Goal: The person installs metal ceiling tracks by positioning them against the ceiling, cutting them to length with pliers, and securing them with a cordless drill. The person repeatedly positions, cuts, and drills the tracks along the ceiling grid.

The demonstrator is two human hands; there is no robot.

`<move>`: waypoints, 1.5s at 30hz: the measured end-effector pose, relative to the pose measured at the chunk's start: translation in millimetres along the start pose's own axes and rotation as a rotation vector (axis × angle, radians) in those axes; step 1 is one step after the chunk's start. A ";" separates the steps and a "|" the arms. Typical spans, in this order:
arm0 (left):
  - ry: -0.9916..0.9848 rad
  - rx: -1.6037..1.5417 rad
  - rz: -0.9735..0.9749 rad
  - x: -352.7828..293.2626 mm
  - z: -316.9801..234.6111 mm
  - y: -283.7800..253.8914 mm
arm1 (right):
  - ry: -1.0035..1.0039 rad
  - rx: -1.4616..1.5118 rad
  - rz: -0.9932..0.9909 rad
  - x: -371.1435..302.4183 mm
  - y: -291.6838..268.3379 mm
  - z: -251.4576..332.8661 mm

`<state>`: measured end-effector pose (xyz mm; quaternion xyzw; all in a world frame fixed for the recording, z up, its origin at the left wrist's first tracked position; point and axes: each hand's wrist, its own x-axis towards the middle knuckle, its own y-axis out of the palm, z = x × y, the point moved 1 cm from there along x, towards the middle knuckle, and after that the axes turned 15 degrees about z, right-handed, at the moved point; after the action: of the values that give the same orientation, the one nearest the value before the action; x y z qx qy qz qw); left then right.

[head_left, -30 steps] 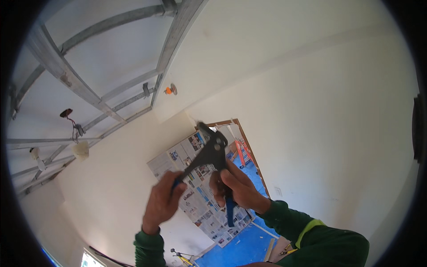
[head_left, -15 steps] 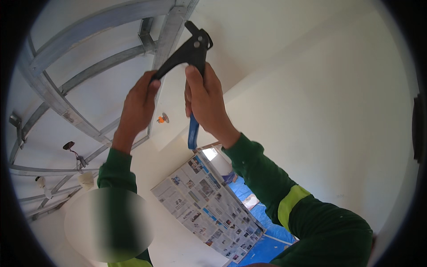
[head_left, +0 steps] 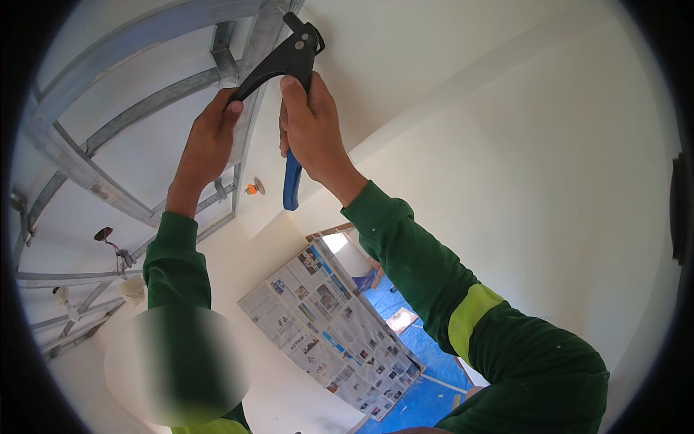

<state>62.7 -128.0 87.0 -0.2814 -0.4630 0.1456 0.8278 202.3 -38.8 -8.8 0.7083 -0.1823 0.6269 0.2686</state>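
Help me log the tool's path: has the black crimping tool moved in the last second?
Yes. The crimping tool has risen from in front of the newspaper-covered doorway to the metal ceiling channel, both hands with it.

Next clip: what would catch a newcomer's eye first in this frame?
Top centre, both hands grip a black plier-like tool raised against a grey metal ceiling frame: the left hand on its upper black handle, the right hand around the blue-gripped one. Green sleeves run up from the lower edge. Below them, a door covered in newspaper stands out beside blue floor sheeting.
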 end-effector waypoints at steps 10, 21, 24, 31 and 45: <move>-0.011 0.010 0.028 -0.9 1.2 -3.3 | -0.023 -0.006 -0.015 1.9 6.1 -8.4; 0.004 0.047 0.043 1.4 -1.2 -11.1 | -0.049 0.000 0.000 7.9 5.3 -8.9; -0.066 0.030 0.065 2.9 -1.9 -13.4 | -0.056 -0.029 -0.015 10.6 6.4 -7.1; -0.028 0.063 0.109 12.6 19.5 -16.4 | -0.095 -0.338 -0.155 14.6 26.6 -1.4; 0.327 0.880 -0.302 6.5 -54.2 -59.5 | -0.114 -0.559 -0.161 16.6 19.9 -11.2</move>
<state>111.0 -190.2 104.8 0.1462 -0.2569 0.1597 0.9419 184.0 -46.4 11.3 0.6532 -0.3059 0.4884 0.4912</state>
